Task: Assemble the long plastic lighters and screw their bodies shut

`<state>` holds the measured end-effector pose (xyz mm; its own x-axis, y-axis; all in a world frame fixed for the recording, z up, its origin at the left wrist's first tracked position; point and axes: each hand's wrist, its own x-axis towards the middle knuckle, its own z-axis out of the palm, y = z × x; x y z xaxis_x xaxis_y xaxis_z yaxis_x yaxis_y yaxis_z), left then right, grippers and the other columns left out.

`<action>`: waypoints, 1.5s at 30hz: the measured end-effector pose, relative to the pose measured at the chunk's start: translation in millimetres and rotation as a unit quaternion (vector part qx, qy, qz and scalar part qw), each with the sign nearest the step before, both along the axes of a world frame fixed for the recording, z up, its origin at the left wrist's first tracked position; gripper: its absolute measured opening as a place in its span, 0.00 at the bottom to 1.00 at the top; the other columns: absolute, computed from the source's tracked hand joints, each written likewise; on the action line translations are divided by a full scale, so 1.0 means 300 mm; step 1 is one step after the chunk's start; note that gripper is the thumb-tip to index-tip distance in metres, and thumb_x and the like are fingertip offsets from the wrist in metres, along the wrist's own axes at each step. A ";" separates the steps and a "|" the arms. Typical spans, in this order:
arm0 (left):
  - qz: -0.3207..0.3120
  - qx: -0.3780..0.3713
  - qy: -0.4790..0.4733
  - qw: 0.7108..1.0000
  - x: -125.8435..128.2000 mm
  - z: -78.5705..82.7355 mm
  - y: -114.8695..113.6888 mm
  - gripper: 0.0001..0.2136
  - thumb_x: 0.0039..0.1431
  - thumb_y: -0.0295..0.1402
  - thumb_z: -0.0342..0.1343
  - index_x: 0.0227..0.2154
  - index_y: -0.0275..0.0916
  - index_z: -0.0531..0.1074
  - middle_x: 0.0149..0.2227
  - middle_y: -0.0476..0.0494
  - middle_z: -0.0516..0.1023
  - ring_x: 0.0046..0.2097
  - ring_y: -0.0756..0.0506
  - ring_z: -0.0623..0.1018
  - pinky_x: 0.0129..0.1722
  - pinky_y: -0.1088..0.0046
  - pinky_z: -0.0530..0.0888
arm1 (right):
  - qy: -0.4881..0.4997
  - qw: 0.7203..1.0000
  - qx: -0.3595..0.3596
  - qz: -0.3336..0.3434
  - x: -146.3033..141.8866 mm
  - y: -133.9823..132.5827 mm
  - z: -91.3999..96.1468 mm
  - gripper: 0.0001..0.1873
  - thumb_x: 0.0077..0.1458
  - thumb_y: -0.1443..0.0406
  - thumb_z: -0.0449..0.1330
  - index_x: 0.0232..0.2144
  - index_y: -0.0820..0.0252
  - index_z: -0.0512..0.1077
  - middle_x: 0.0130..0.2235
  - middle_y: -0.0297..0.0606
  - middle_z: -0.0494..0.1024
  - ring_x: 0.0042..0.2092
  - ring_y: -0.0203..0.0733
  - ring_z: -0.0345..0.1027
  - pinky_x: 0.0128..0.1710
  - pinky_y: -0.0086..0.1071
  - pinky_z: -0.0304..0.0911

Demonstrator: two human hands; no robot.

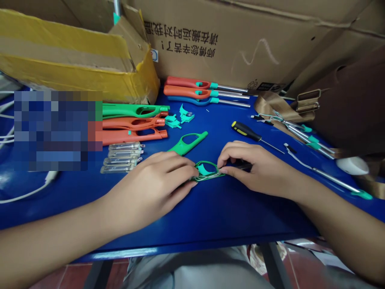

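My left hand [164, 176] is closed around a green lighter casing half [217, 165] near the table's front. Inside the casing's loop sits a turquoise trigger [205, 170], with thin pale wires [214, 175] running beside it. My right hand [251, 164] pinches these wires at the casing's right end. A dark slim piece [244, 166] shows under its fingers; its kind is unclear. Just behind my left hand lies another green casing half [189, 143]. The left end of the held casing is hidden by my palm.
Assembled lighters [192, 93], turquoise triggers [173, 121] and a screwdriver [247, 131] lie behind my hands. Clear fuel tanks [123, 160] and orange casings [135, 136] are left. Metal lighter tubes [333, 180] with wires lie right. Cardboard [234, 28] stands behind.
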<state>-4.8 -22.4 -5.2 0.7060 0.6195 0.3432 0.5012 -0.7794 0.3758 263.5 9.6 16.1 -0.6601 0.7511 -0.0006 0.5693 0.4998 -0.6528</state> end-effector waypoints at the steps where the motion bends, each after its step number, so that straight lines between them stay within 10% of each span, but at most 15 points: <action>1: -0.003 0.003 0.001 1.000 -0.001 -0.002 0.002 0.06 0.70 0.30 0.56 0.46 0.39 0.75 0.47 0.43 0.81 0.48 0.43 0.79 0.51 0.63 0.74 | 0.010 0.999 0.020 0.023 -0.001 -0.003 -0.002 0.05 0.64 0.71 0.59 0.37 0.56 0.74 0.39 0.35 0.78 0.43 0.39 0.70 0.45 0.34 0.64; 17: -0.011 0.008 -0.005 1.000 -0.005 -0.010 0.006 0.08 0.70 0.29 0.57 0.49 0.40 0.77 0.51 0.43 0.80 0.49 0.43 0.78 0.51 0.62 0.73 | 0.008 0.990 0.122 0.064 -0.004 -0.013 -0.033 0.04 0.66 0.66 0.61 0.37 0.59 0.75 0.37 0.37 0.79 0.41 0.41 0.70 0.42 0.38 0.60; 38: 0.019 -0.082 0.011 0.996 0.036 0.043 0.049 0.06 0.65 0.30 0.62 0.35 0.45 0.84 0.45 0.48 0.81 0.38 0.47 0.82 0.40 0.69 0.73 | 0.042 0.997 0.059 0.028 -0.019 -0.023 -0.026 0.03 0.62 0.71 0.64 0.36 0.61 0.78 0.36 0.37 0.80 0.40 0.38 0.72 0.40 0.32 0.66; 45: 0.004 -0.005 0.061 0.998 0.043 0.065 0.070 0.07 0.63 0.28 0.63 0.32 0.45 0.83 0.36 0.50 0.77 0.32 0.49 0.74 0.33 0.69 0.64 | 0.044 0.996 0.064 0.032 -0.018 -0.024 -0.028 0.03 0.62 0.71 0.63 0.37 0.61 0.78 0.37 0.37 0.81 0.39 0.39 0.73 0.40 0.32 0.67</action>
<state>8.0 -1.3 14.2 0.7379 0.6276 0.2482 0.5494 -0.7722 0.3193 257.9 2.3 7.7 -0.6995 0.6982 0.1523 0.4776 0.6153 -0.6271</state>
